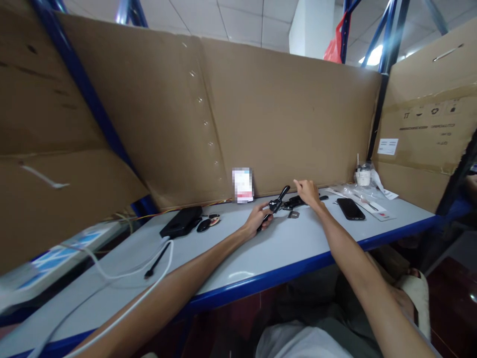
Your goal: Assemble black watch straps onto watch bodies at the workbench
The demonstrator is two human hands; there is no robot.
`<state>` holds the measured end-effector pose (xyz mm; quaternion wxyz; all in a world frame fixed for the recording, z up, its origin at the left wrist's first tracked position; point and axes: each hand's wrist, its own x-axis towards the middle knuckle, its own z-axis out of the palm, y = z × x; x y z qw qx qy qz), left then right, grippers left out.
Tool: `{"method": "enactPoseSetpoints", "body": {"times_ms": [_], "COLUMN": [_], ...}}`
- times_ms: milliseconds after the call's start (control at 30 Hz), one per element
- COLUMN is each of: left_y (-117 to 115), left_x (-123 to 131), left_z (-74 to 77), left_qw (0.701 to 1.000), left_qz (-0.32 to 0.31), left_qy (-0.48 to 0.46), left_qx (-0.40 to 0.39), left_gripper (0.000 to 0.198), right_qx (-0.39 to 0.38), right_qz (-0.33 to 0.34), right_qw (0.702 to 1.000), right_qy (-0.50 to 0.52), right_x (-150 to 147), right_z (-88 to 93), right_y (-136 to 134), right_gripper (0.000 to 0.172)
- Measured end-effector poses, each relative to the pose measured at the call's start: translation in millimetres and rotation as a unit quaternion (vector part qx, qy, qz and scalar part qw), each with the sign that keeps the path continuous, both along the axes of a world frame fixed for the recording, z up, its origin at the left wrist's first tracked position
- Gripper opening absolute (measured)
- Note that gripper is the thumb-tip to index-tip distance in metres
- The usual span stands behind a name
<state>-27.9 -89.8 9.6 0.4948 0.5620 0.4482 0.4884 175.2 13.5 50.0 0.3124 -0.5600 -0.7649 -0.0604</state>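
A black spokeshave (275, 205) with a handle at each end is gripped by its near handle in my left hand (258, 218), tilted up above the table. My right hand (307, 193) is to its right, fingers curled together and the tip of one pointing left. Whatever those fingers hold, if anything, is too small to make out. Under and beside the right hand lie black tool parts (296, 200), partly hidden by it. A small flat metal blade (293, 215) with a slot rests on the table just in front of them.
On the grey table (231, 253) a phone (351, 209) and clear plastic packaging (356, 195) lie right, near a cup (363, 175). Left are a black case (182, 222), small dark round items (203, 225) and a white cable (169, 258). A cardboard wall (268, 114) stands behind.
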Motion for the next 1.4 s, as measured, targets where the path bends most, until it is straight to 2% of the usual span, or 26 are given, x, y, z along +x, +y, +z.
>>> {"method": "enactPoseSetpoints", "body": {"times_ms": [167,367,667,967,1200,1400], "left_y": [0,7,17,16,18,23], "left_x": [0,3,4,7,8,1], "left_z": [-0.4,-7.6,-17.6,-10.5,-10.6,-6.9], "left_qw": [1.000,0.998,0.985,0.966,0.960,0.963], "left_qz": [0.000,0.022,0.066,0.081,0.083,0.055], "left_qy": [0.011,0.056,0.147,0.211,0.226,0.227], "left_qx": [0.017,0.030,0.061,0.126,0.143,0.136], "left_gripper": [0.029,0.024,0.035,0.033,0.034,0.031], "right_qx": [-0.011,-0.027,-0.033,-0.043,-0.048,-0.021], "right_qz": [-0.029,-0.033,-0.025,-0.038,-0.038,-0.003], "right_qw": [0.999,0.998,0.998,0.997,0.996,0.996], "right_qy": [0.029,0.036,0.038,0.048,0.063,0.085], "right_x": [12,15,16,21,23,11], "right_z": [-4.4,-7.8,-9.6,-13.4,-14.0,1.7], "right_y": [10,16,20,27,26,10], "right_gripper": [0.062,0.058,0.057,0.054,0.052,0.052]}}
